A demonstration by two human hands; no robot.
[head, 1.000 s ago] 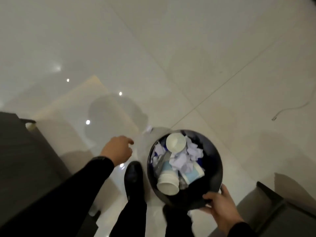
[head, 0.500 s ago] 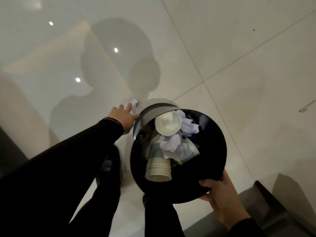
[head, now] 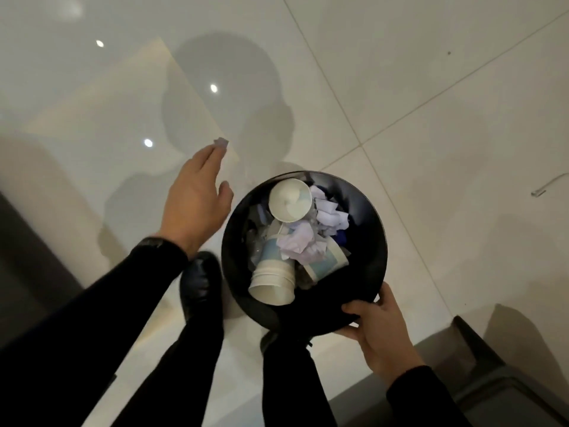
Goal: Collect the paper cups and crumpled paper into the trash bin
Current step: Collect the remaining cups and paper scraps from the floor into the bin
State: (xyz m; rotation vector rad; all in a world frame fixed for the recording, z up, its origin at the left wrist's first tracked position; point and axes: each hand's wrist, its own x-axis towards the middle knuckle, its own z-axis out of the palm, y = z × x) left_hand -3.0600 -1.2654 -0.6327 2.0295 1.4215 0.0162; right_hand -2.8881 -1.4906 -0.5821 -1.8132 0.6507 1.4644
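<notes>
A round black trash bin (head: 374, 241) sits just in front of my legs, seen from above. It holds paper cups: a nested stack (head: 272, 282) lying on its side, an open white cup (head: 289, 198) and a blue-and-white cup (head: 328, 265). Crumpled paper (head: 298, 243) lies among them. My right hand (head: 380, 331) grips the bin's near rim. Left of the bin, my left hand (head: 195, 200) is stretched out above the floor. A small scrap of crumpled paper (head: 222, 144) is pinched at its fingertips.
Glossy pale floor tiles reflect ceiling lights. My black shoe (head: 200, 282) stands left of the bin. Dark furniture (head: 27, 266) fills the left edge. A grey furniture corner (head: 492, 371) is at the lower right. A thin cable (head: 549, 184) lies on the floor, far right.
My left hand reached down to the paper scrap on the floor beside the bin, and now it is lifted with the scrap at its fingertips. My right hand stayed on the bin's rim.
</notes>
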